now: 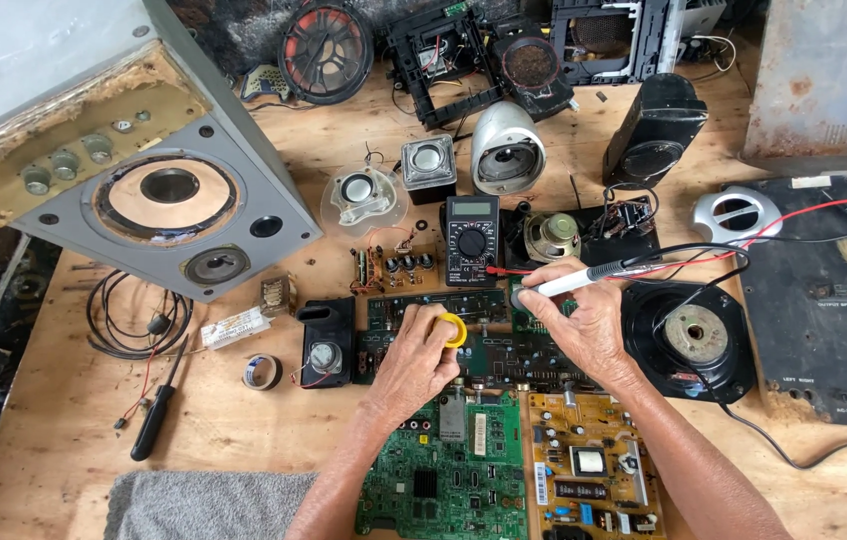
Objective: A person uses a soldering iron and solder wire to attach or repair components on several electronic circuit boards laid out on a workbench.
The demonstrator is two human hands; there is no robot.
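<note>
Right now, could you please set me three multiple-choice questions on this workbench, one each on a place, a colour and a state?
1. Where is the multimeter?
A. beyond the hands
B. on the grey cloth
C. inside the big speaker

2. What colour is the ring in the left hand?
A. red
B. yellow
C. blue

3. How is the right hand?
A. flat and empty
B. gripping a screwdriver
C. holding a white iron

Answers: 1 A, it lies farther up the table; 2 B, a yellow loop shows at the fingers; 3 C, the fingers pinch the iron's shaft.
</note>
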